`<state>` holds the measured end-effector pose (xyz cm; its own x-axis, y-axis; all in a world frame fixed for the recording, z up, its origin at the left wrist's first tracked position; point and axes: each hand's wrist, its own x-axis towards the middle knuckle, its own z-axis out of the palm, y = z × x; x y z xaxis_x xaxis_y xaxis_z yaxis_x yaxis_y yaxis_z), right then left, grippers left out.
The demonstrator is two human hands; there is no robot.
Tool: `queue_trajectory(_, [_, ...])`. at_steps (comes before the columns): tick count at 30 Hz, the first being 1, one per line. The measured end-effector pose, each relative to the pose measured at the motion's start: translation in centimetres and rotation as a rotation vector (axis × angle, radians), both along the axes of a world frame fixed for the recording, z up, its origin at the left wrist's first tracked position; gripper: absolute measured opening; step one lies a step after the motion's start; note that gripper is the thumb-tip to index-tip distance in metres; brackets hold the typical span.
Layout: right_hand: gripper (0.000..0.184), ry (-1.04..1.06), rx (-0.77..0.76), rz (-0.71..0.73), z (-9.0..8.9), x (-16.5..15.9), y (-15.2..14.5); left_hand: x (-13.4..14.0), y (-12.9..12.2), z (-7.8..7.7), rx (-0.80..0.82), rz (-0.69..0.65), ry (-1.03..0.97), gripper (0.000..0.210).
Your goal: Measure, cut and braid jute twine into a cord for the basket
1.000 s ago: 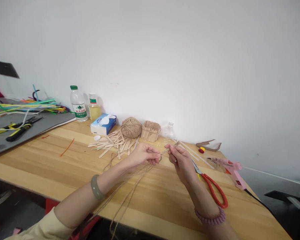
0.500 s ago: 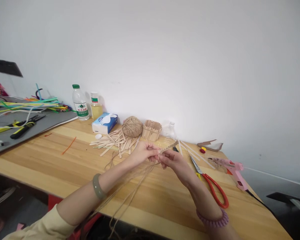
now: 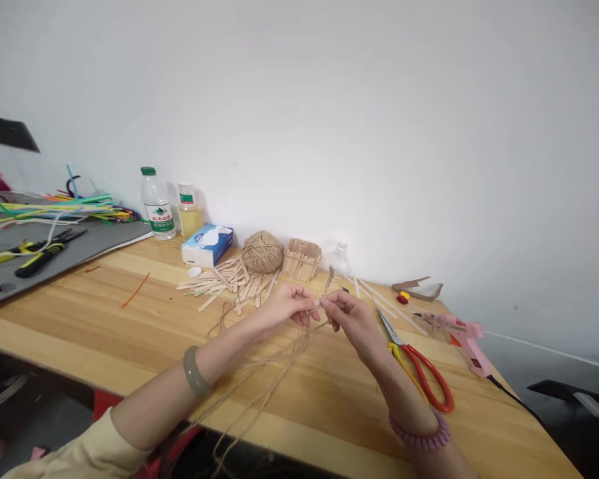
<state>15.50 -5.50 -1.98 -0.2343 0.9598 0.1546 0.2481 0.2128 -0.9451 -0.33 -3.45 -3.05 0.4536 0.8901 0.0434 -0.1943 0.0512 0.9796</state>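
Between my hands is a braid of jute twine [image 3: 328, 282], its finished end pointing up and away over the table. My left hand [image 3: 292, 306] pinches the braid near its lower end. The fingers of my right hand [image 3: 347, 314] are closed on a strand of the twine just to the right. Loose twine strands [image 3: 274, 382] hang from my fingers toward me and over the table's front edge. Behind my hands sit a ball of twine [image 3: 262, 252] and a small basket of craft sticks [image 3: 302, 259].
Loose craft sticks [image 3: 219, 279] lie left of my hands, near a tissue pack [image 3: 207, 245] and two bottles [image 3: 158, 209]. On the right are red-and-yellow-handled scissors [image 3: 426, 376] and a pink glue gun [image 3: 472, 342]. Pliers [image 3: 42, 256] and pipe cleaners [image 3: 80, 207] rest on a grey mat.
My right hand has shifted slightly right, off the braid and onto a strand. The braid's free end has swung from leaning right to pointing more upright.
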Motion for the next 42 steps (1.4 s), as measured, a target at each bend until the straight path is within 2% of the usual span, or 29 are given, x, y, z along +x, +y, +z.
queue_trajectory(5, [0.027,-0.028,0.043,-0.005,-0.1,0.1,-0.2,-0.5,0.2,0.0,-0.236,-0.131,-0.199,0.017])
queue_trajectory(7, [0.027,-0.023,0.047,0.011,0.0,0.1,-0.2,-0.7,0.3,0.0,-0.286,-0.170,-0.208,0.017])
queue_trajectory(14, [0.029,-0.024,0.082,0.018,0.3,0.1,-0.5,-1.2,0.1,0.5,-0.017,-0.206,-0.004,0.017])
queue_trajectory(20, [0.031,0.021,0.105,0.035,0.3,-0.1,-0.7,-1.1,0.1,0.6,-0.113,-0.202,-0.033,0.021])
queue_trajectory(24, [0.032,0.021,0.104,0.045,0.0,0.0,-0.6,-1.1,0.0,0.9,-0.117,-0.161,-0.002,0.017])
queue_trajectory(30, [0.033,0.037,0.060,0.045,-0.2,-0.3,-0.5,-0.7,-0.5,1.4,-0.018,-0.100,0.121,0.017])
queue_trajectory(36, [0.032,0.041,0.066,0.022,0.0,-0.5,-0.6,-0.2,-0.5,1.0,0.071,-0.028,0.152,0.018])
queue_trajectory(40, [0.029,0.061,0.032,-0.003,-0.1,-0.5,-0.4,-0.3,-0.3,0.9,0.134,-0.038,0.221,0.011])
queue_trajectory(42, [0.029,0.084,-0.016,-0.002,-0.2,-0.4,-0.2,-0.4,-0.2,0.9,0.175,-0.032,0.262,0.015])
